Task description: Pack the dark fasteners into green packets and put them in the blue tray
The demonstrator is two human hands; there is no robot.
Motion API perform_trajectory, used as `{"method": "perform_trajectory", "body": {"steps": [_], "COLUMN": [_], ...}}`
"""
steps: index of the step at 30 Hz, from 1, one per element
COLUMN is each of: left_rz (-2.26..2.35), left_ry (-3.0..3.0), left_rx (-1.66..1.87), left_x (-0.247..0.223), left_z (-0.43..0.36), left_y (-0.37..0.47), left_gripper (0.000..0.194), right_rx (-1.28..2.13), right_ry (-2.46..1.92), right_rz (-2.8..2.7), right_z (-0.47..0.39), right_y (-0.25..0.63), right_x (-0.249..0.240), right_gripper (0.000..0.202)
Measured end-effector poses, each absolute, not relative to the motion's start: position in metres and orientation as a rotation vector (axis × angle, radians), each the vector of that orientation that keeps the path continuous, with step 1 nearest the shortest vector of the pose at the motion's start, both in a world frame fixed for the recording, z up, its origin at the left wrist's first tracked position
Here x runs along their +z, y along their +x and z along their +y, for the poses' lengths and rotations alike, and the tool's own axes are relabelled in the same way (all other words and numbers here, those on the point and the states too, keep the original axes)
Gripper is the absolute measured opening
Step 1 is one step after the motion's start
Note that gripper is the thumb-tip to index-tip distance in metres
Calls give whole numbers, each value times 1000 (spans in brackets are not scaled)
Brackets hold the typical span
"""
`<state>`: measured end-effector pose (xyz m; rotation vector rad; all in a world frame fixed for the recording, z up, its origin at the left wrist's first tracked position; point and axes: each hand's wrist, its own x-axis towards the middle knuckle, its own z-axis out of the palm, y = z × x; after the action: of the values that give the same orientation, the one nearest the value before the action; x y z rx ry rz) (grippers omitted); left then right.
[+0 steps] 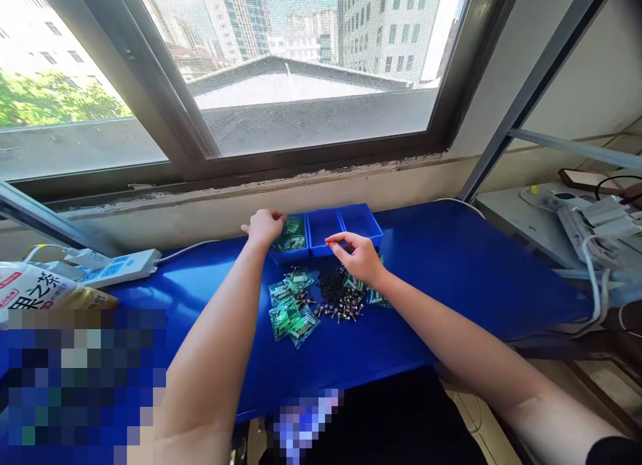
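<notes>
My left hand (265,227) is at the left compartment of a blue bin set (325,252), near its back left corner. Its fingers curl down and are mostly hidden behind the hand. Small clear bags with green contents (292,235) lie in that compartment. My right hand (358,256) hovers in front of the middle compartment, thumb and forefinger pinched together; anything between them is too small to make out. Below it lie a heap of small metal parts (346,307) and a pile of black pieces (331,286). More green-filled bags (288,318) lie to the left of these.
A blue surface (441,251) spans the desk under a window (321,104). On the left are a white power strip (125,267) and a printed package (45,288). Metal frame posts (516,117) stand at the sides. Cables and adapters (596,224) sit at right.
</notes>
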<state>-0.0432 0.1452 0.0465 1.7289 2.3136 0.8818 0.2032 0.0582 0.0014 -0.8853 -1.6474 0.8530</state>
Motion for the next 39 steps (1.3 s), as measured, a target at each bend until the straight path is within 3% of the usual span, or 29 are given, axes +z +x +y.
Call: {"method": "perform_trajectory", "body": {"steps": [5,9,16,26,39], "left_rz": [2326,2323,2309,2136,2062], "left_ry": [1862,1879,1920,1786,1868], "left_rx": [733,749,959,1680,1766], "left_x": [38,36,56,57,16], "left_z": [157,161,144,52,17], "left_y": [-44,-43,-30,-14,-26], "left_gripper": [35,35,12,13,11], "right_rx": [833,817,723,243,195], "right_ry": [-880,-880,-842,-584,-578], "right_rz": [-1671,-1685,-1792,-2599,-2651], "right_z": [57,55,59,32,22], "right_y": [204,204,207,195,184], "right_x": [4,6,3,3,-4], "right_gripper": [20,19,20,19,35]}}
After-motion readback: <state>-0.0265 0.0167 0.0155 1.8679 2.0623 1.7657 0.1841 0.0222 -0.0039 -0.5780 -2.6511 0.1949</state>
